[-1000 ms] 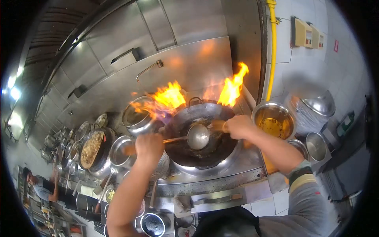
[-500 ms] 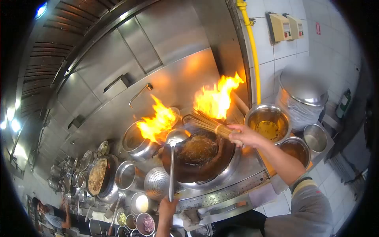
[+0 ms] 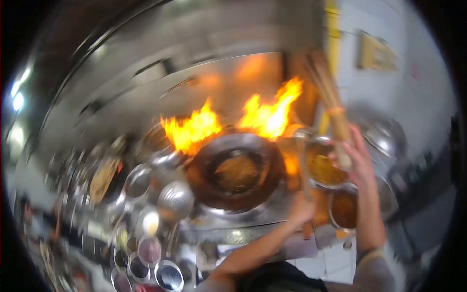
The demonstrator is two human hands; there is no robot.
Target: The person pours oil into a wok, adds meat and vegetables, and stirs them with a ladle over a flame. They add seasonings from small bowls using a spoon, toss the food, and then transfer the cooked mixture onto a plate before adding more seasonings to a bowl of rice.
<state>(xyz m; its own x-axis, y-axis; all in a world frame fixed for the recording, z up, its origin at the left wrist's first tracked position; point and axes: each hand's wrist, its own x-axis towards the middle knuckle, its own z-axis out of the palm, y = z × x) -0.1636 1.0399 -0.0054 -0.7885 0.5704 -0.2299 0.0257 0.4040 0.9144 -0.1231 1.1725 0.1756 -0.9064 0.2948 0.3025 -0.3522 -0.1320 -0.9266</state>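
Note:
My right hand [image 3: 359,155] grips a bamboo brush [image 3: 335,109], held raised and nearly upright beside the yellow gas pipe. Lower and to the left, my left hand [image 3: 302,210] is closed round the handle of a ladle [image 3: 304,168], which points up to the right of the wok; its bowl end is blurred. Brown liquid [image 3: 237,173] lies in the wok [image 3: 202,187] on the stove, and tall flames [image 3: 272,114] rise behind it.
A bowl of yellow liquid [image 3: 326,170] and a pot of brown sauce [image 3: 343,209] stand right of the wok. To its left are a perforated strainer [image 3: 175,199], metal pots and a food-filled pan [image 3: 104,181]. A co-worker [image 3: 41,221] stands at the far left.
My right hand has lifted the brush up and right, away from the wok. My left hand has carried the ladle from the wok's left to its right. The view has shifted and blurred.

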